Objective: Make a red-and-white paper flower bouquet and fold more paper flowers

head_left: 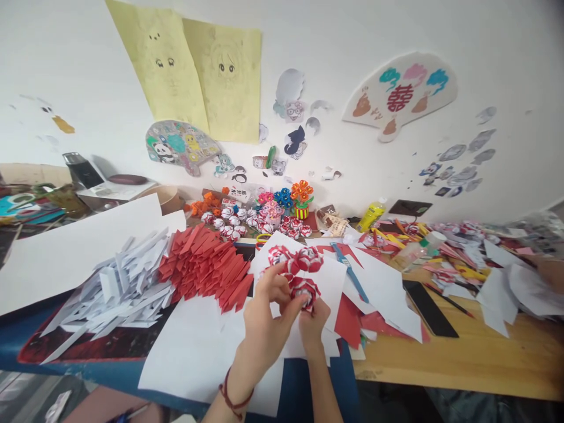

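In front of me is a red-and-white folded paper flower, facing up between my hands. My left hand pinches its near left edge, the thumb lying over the petals and the fingers bent. Partly hidden behind the flower, my right hand grips it from below and the right. Just beyond, one more paper flower and a second red-and-white bloom rest on white paper sheets. To the left lie a pile of folded red paper pieces and a heap of folded white paper strips.
Finished paper flowers and a striped pot stand along the wall. A blue cutter-like tool, a black phone, a yellow bottle and paper scraps lie to the right. A large white sheet covers the near edge.
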`<state>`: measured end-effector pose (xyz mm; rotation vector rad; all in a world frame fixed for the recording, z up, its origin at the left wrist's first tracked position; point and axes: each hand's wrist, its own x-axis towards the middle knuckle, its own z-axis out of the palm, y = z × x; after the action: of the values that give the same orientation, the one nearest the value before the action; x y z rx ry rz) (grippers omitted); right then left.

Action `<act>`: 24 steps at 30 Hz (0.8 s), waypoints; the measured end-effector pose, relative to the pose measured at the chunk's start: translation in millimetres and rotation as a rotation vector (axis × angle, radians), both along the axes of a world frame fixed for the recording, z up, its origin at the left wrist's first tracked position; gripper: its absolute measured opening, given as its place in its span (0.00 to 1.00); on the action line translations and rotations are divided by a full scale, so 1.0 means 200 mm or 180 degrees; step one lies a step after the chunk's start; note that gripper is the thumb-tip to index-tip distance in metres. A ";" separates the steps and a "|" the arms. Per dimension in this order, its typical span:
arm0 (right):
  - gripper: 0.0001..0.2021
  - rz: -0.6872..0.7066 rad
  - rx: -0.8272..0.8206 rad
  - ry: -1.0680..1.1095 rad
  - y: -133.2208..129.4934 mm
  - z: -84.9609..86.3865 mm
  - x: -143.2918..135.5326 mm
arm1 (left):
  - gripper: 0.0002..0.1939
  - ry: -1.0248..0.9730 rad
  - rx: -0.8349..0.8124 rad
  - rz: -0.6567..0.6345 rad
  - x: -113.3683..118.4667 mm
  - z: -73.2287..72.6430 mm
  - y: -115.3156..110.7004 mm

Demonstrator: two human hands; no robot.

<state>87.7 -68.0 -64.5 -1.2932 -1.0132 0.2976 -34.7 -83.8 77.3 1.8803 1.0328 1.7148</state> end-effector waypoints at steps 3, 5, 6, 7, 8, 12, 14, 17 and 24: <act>0.10 0.0119 -0.0084 -0.0154 0.00 0.00 0.00 | 0.30 0.0301 -0.0269 0.0262 -0.03 0.04 0.02; 0.10 0.0178 -0.0073 -0.0159 0.00 0.01 -0.01 | 0.24 0.0630 -0.0196 0.0599 -0.05 0.07 0.04; 0.10 0.0183 -0.0029 -0.0121 0.00 0.01 -0.02 | 0.21 0.0817 -0.0119 0.0806 -0.06 0.08 0.04; 0.10 0.0195 0.0026 -0.0078 0.00 0.01 -0.02 | 0.19 0.1006 -0.0037 0.1001 -0.07 0.09 0.05; 0.10 0.0210 0.0080 -0.0032 0.00 0.01 -0.03 | 0.18 0.1189 0.0036 0.1162 -0.08 0.10 0.06; 0.10 0.0259 0.0159 0.0145 0.01 0.01 -0.02 | 0.14 0.1643 0.0172 0.1234 -0.11 0.12 0.07; 0.10 0.0280 0.0123 0.0198 0.01 0.00 -0.02 | 0.13 0.1686 0.0143 0.1012 -0.11 0.13 0.07; 0.09 0.0293 0.0081 0.0136 0.02 -0.02 -0.02 | 0.13 0.1748 0.0087 0.0845 -0.11 0.13 0.06; 0.08 0.0264 -0.0029 0.0559 0.04 0.00 -0.05 | 0.14 0.1716 0.0307 0.0607 -0.08 0.14 0.07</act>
<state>77.5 -60.8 -64.4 -1.2123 -0.9179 0.4716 -51.5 -70.7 105.6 2.4514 1.3804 1.3952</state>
